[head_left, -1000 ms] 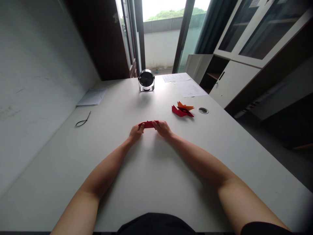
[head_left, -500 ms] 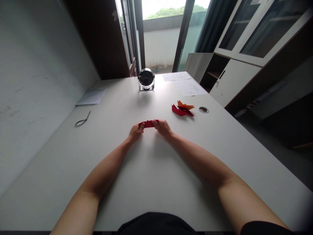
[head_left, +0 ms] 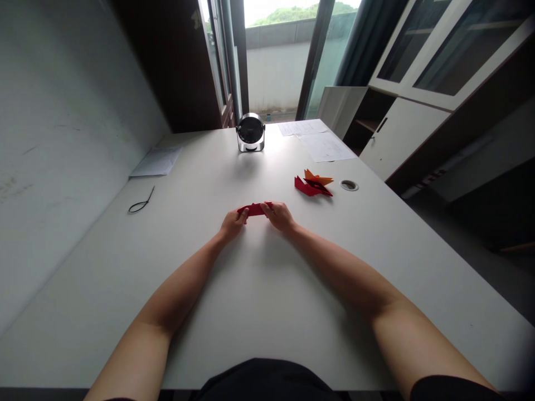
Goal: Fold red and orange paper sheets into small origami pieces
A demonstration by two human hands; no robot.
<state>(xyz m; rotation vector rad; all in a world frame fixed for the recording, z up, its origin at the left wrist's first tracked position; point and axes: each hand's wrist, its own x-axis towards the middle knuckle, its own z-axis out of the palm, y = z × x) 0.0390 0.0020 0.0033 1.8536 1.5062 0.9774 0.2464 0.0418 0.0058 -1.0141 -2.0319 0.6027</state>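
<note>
A small piece of folded red paper [head_left: 254, 210] is stretched between my two hands, over the middle of the white table. My left hand [head_left: 234, 223] is closed on its left end, thumb on the near side. On the other end, my right hand [head_left: 279, 216] is closed with its thumb against the paper. My fingers hide both ends and the back of it. To the right of my hands lie folded paper figures [head_left: 308, 187], red and orange, close together.
The white table [head_left: 267, 312] has a round cable hole [head_left: 349, 185] at right. A black looped cable tie [head_left: 141, 206] and a white envelope or paper [head_left: 156, 161] lie at left. At the back stand a round black-and-silver device [head_left: 251, 132] and printed sheets [head_left: 326, 146].
Both hands keep hold of the folded red paper in almost the same place. The whole view has shifted very slightly.
</note>
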